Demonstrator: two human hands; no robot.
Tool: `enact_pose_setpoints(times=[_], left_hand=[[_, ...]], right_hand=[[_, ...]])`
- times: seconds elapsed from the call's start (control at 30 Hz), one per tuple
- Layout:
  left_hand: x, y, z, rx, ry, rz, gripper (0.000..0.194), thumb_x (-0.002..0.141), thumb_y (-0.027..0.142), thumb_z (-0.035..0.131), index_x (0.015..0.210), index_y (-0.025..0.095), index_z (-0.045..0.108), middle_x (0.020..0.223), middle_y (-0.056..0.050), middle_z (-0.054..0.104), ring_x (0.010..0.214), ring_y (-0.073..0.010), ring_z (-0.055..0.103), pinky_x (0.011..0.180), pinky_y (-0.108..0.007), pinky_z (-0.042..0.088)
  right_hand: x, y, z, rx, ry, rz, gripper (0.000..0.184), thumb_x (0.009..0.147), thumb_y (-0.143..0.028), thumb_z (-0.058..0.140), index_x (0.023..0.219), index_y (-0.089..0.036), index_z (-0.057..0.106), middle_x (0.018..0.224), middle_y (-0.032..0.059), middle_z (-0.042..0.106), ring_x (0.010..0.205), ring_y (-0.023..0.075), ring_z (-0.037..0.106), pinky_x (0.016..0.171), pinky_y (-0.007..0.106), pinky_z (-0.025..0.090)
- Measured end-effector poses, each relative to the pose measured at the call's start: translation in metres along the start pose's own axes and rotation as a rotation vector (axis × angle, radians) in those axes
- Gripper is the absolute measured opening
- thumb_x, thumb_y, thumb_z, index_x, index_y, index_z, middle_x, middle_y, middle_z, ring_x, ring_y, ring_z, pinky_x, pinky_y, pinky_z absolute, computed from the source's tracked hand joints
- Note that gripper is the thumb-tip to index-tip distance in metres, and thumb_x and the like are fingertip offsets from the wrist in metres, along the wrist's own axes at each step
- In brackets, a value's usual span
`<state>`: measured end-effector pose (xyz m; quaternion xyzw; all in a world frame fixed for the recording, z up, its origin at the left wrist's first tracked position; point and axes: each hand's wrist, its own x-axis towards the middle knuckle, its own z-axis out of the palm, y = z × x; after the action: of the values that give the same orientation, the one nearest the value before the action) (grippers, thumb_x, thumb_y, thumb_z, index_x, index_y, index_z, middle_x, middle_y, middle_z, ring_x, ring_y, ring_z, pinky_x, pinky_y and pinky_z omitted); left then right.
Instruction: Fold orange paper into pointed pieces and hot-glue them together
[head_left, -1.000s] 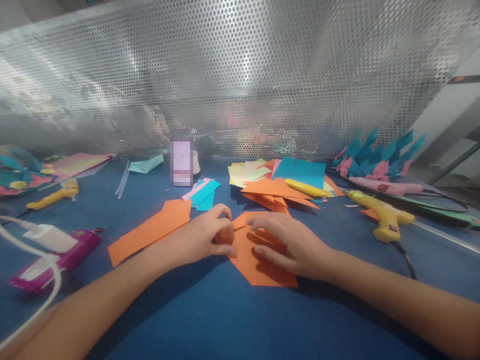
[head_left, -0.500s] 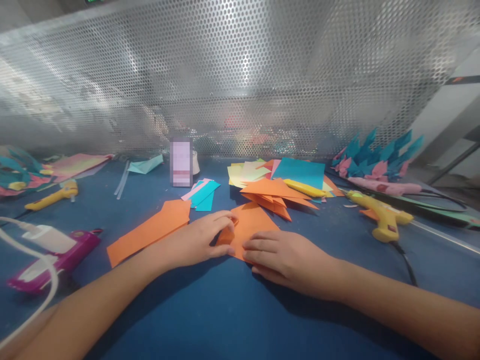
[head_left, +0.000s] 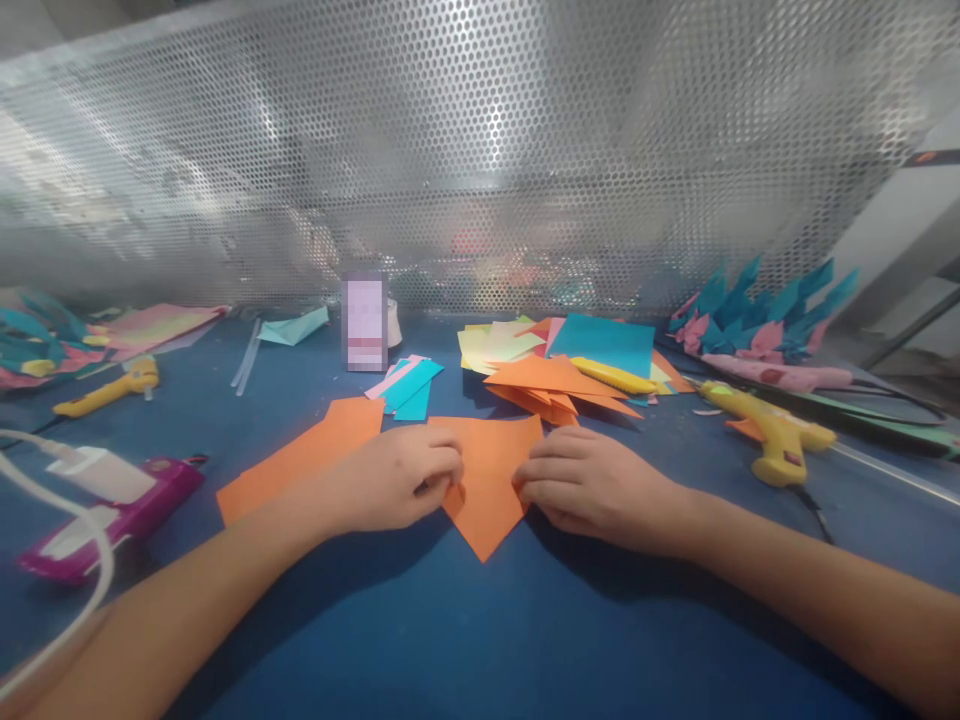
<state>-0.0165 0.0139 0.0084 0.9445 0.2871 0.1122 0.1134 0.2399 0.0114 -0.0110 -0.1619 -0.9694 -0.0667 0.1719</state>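
Fingers (head_left: 556,470) curled inward; left hand (head_left: 397,478), right hand (head_left: 604,490) pinch orange paper (head_left: 486,470) by opposite edges.

The left hand (head_left: 405,475) and the right hand (head_left: 600,488) are covering the side edges of the pointed orange sheet (head_left: 491,465), and the left forearm (head_left: 217,590) is hiding part of another orange piece (head_left: 300,455). Near the desk's (head_left: 465,640) far edge, pixelation is masking an upright pale object (head_left: 365,318), which is partly blocking a white item (head_left: 394,322). Toward the far left corner, the view's edge is cutting off a blue-and-pink paper piece (head_left: 22,325). Shapes behind the perforated panel (head_left: 480,120) are blurring beyond telling.
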Motion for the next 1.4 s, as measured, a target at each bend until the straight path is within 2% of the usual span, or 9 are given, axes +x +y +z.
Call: enact_pose_setpoints(times=[0.17,0.27,0.37,0.43,0.57,0.67,1.03,1.2,1.4], left_hand=[[-0.001,0.005,0.002,-0.140,-0.044,0.058,0.015,0.083,0.008,0.049,0.082,0.017,0.060,0.089,-0.003,0.058,0.081,-0.0133,0.057,0.073,-0.023,0.044],[0.000,0.009,0.002,-0.185,-0.061,0.042,0.014,0.086,0.010,0.050,0.083,0.018,0.061,0.091,-0.003,0.058,0.082,-0.0126,0.057,0.074,-0.022,0.045],[0.000,0.011,0.002,-0.180,-0.087,0.025,0.014,0.090,0.016,0.049,0.085,0.019,0.061,0.096,-0.003,0.059,0.087,-0.0132,0.058,0.079,-0.023,0.045],[-0.001,0.011,0.003,-0.113,-0.079,-0.039,0.010,0.091,0.025,0.052,0.095,0.020,0.061,0.111,-0.005,0.058,0.102,-0.0176,0.055,0.088,-0.027,0.044],[-0.003,0.007,0.010,0.027,-0.096,-0.246,0.055,0.087,0.049,0.054,0.131,0.020,0.042,0.147,-0.012,0.032,0.135,-0.0294,0.029,0.107,-0.044,0.030],[-0.004,0.003,0.014,0.002,-0.184,-0.299,0.062,0.089,0.054,0.048,0.140,0.022,0.031,0.153,-0.010,0.020,0.140,-0.0295,0.017,0.110,-0.047,0.025],[0.003,0.004,0.011,0.008,-0.072,-0.070,0.029,0.089,0.044,0.054,0.112,0.026,0.055,0.140,-0.008,0.036,0.131,-0.0287,0.029,0.104,-0.046,0.035],[0.003,0.004,0.012,0.013,-0.057,-0.068,0.033,0.087,0.046,0.056,0.112,0.025,0.054,0.138,-0.009,0.037,0.130,-0.0295,0.026,0.103,-0.048,0.035],[0.003,0.003,0.012,0.087,0.024,0.017,0.033,0.085,0.046,0.059,0.109,0.024,0.053,0.138,-0.009,0.035,0.131,-0.0296,0.025,0.107,-0.049,0.030]], right_hand=[[-0.002,0.003,-0.002,0.175,0.045,0.051,0.022,0.084,-0.008,0.044,0.082,-0.019,0.063,0.086,0.0029,0.069,0.080,0.0172,0.058,0.073,0.031,0.047],[-0.002,0.004,0.001,0.246,0.061,0.173,0.020,0.087,-0.013,0.044,0.087,-0.019,0.063,0.087,0.0046,0.067,0.080,0.0164,0.059,0.072,0.030,0.048],[-0.003,0.007,0.007,0.181,0.082,0.358,0.021,0.089,-0.025,0.050,0.105,-0.017,0.061,0.106,0.0091,0.065,0.101,0.0218,0.057,0.088,0.038,0.047],[-0.005,0.008,0.011,0.132,0.049,0.426,0.038,0.087,-0.034,0.054,0.121,-0.015,0.054,0.124,0.0128,0.058,0.116,0.0261,0.051,0.098,0.045,0.041],[-0.007,0.009,0.015,0.117,-0.042,0.484,0.054,0.090,-0.039,0.048,0.136,-0.012,0.041,0.137,0.0151,0.048,0.126,0.0286,0.044,0.101,0.048,0.040],[-0.006,0.007,0.014,0.137,-0.069,0.483,0.053,0.090,-0.037,0.047,0.136,-0.013,0.041,0.138,0.0137,0.048,0.128,0.0286,0.042,0.102,0.048,0.040],[-0.003,0.003,0.012,0.287,-0.002,0.530,0.057,0.087,-0.035,0.051,0.139,-0.018,0.035,0.140,0.0115,0.046,0.125,0.0246,0.047,0.100,0.045,0.043],[-0.004,0.002,0.015,0.306,0.011,0.523,0.059,0.086,-0.034,0.053,0.140,-0.022,0.033,0.141,0.0113,0.044,0.127,0.0259,0.045,0.100,0.047,0.042],[-0.006,0.004,0.018,0.249,0.059,0.534,0.076,0.082,-0.036,0.058,0.146,-0.019,0.020,0.148,0.0148,0.033,0.135,0.0304,0.031,0.106,0.053,0.033]])
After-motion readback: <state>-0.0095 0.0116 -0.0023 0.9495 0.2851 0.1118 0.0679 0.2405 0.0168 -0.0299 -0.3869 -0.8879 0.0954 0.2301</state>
